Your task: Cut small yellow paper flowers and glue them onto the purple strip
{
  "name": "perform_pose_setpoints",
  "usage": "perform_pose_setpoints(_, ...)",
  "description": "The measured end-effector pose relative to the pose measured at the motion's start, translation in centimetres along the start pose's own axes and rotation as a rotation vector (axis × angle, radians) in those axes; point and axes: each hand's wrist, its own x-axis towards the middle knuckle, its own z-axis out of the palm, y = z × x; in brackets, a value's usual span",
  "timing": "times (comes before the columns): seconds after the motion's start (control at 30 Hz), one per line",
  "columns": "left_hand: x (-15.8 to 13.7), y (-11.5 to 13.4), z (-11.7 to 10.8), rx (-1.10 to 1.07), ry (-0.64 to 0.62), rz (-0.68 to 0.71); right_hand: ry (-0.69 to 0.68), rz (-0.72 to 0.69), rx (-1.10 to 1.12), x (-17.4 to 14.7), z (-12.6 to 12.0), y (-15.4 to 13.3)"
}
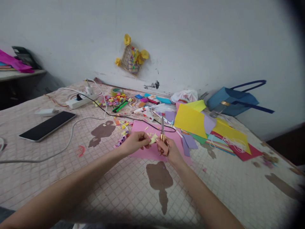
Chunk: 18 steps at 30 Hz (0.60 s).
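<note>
My left hand [137, 142] pinches one end of a small pale yellow piece of paper [153, 139]. A pair of scissors [162, 128] with gold-coloured handles is in my right hand [168, 150], its blades pointing up and away from me. The fingertips of my right hand also meet the other side of the yellow piece. Both hands are above a pink sheet of paper [147, 155], where small yellow scraps lie scattered. Just left of my left hand lie more paper bits and a purple patterned strip [121, 140].
A hot glue gun [146, 112] with a black cable lies beyond the pink sheet. Coloured sheets [190, 121] and a blue bag [232, 101] are to the right. A green cutter [120, 106], power strip [81, 100] and dark-screened tablet [49, 126] lie left.
</note>
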Motion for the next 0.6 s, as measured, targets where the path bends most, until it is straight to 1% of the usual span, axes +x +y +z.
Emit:
perform_pose_setpoints(0.13, 0.04, -0.09, -0.05, -0.001, 0.000, -0.003, -0.004, -0.005, 0.009, 0.12, -0.04, 0.26)
perform_pose_setpoints(0.37, -0.05, -0.34, 0.09, 0.015, -0.044, -0.001, -0.009, 0.031, -0.042, -0.05, 0.06, -0.16)
perform_pose_setpoints(0.6, -0.03, -0.21, 0.17, -0.075, -0.012, -0.035, 0.011, -0.009, 0.002, -0.28, 0.16, 0.15)
